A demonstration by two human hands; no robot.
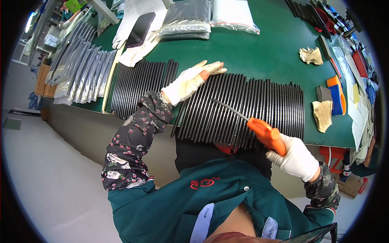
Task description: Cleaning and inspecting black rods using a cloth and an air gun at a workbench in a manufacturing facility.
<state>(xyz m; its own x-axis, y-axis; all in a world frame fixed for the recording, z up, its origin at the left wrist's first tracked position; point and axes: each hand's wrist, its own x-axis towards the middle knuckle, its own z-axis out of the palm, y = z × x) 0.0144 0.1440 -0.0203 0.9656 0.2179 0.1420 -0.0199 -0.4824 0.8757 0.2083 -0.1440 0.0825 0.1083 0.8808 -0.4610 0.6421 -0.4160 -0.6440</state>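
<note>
A wide row of thin black rods [267, 101] lies side by side along the front of the green table [259, 52]. My left hand [186, 84], in a white glove with some bare fingertips, stretches its fingers to the right over the row's upper left end. It is open and grips nothing. A second group of black rods [135, 87] lies left of that wrist. My gloved right hand [298, 158] is closed round an orange-handled tool [265, 133] with a thin metal shaft, which points up and left above the rods. Whether its tip touches them I cannot tell.
Behind the rods lie a phone [140, 29] on white cloth, grey plastic packs [184, 20] and a white bag [234, 17]. Bagged rods [85, 73] stand at left. At right are cloth pieces [322, 115], a blue-and-orange holder [337, 97], a brush [326, 48] and a red stool [335, 156].
</note>
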